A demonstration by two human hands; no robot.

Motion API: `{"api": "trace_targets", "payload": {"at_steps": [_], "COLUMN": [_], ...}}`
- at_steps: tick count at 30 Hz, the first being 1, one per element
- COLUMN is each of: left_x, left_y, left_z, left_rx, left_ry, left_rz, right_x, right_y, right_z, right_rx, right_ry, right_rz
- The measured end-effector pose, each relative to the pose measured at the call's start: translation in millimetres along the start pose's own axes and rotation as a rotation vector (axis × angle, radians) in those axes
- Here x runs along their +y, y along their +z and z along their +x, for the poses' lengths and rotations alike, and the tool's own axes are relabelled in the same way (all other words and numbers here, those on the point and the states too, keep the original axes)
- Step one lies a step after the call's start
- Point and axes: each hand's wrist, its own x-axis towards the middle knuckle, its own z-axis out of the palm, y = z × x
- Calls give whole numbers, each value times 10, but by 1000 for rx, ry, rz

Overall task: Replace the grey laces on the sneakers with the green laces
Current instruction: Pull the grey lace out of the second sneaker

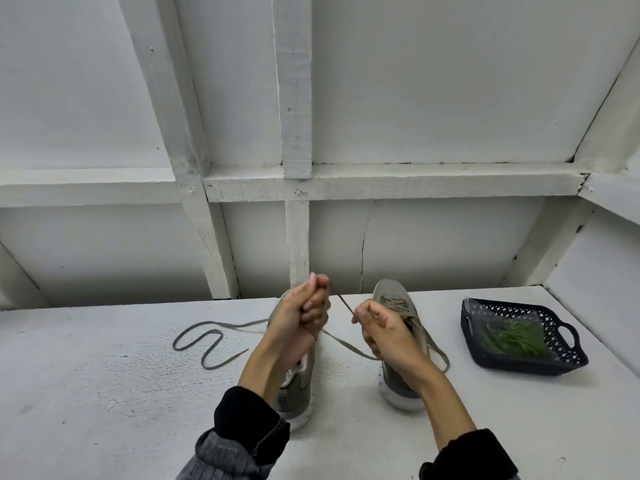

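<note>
Two grey sneakers stand side by side on the white table, toes pointing away. The left sneaker is largely hidden behind my left hand, which is raised above it and grips a grey lace. That lace runs taut down to my right hand, which pinches it over the right sneaker. The right sneaker still carries its grey lacing. A loose length of the grey lace lies curled on the table to the left. Green laces lie in a dark basket.
The dark plastic basket with handles sits at the right of the table. A white wooden wall with beams rises right behind the table's far edge. My dark sleeves enter from the bottom.
</note>
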Motion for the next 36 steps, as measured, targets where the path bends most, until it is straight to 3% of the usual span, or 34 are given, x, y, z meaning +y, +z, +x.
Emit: {"api": "trace_targets", "payload": {"at_steps": [4, 7, 12, 15, 17, 19, 22, 24, 27, 31, 33, 34, 36], "left_x": [-4, 35, 118, 35, -74, -189, -304, -308, -212, -84, -18, -3, 12], "left_y": [-109, -223, -323, -312, -364, -395, -352, -302, -203, -36, -17, -34, -112], "left_z": [180, 286, 334, 359, 359, 335, 249, 193, 168, 242, 323, 368, 447], "left_rx": [199, 326, 340, 355, 333, 156, -70, -123, -138, -49, 31, 78, 179], "left_ry": [165, 247, 319, 377, 399, 334, 154, 98, 13, -34, 49, 118, 263], "left_rz": [-332, -353, -304, 97, 699, 1190, 1359, 1273, 919, 70, -282, -331, -100], "right_x": [46, 66, -17, -128, -193, -260, -285, -244, -145, -66, -89, -115, -182], "right_y": [-67, -164, -295, -303, -306, -317, -360, -434, -527, -417, -316, -269, -189], "right_z": [-134, -197, -189, -149, -133, -115, -15, 100, 242, 209, 133, 89, 10], "right_rx": [-102, -76, 4, -68, -149, -187, -103, 14, 97, -24, -153, -220, -328], "right_ry": [-52, -88, -181, -138, -76, -39, -2, 48, 167, 255, 213, 184, 139], "right_rz": [-60, -190, -505, -311, -33, 168, 388, 552, 657, 331, 143, 59, -65]}}
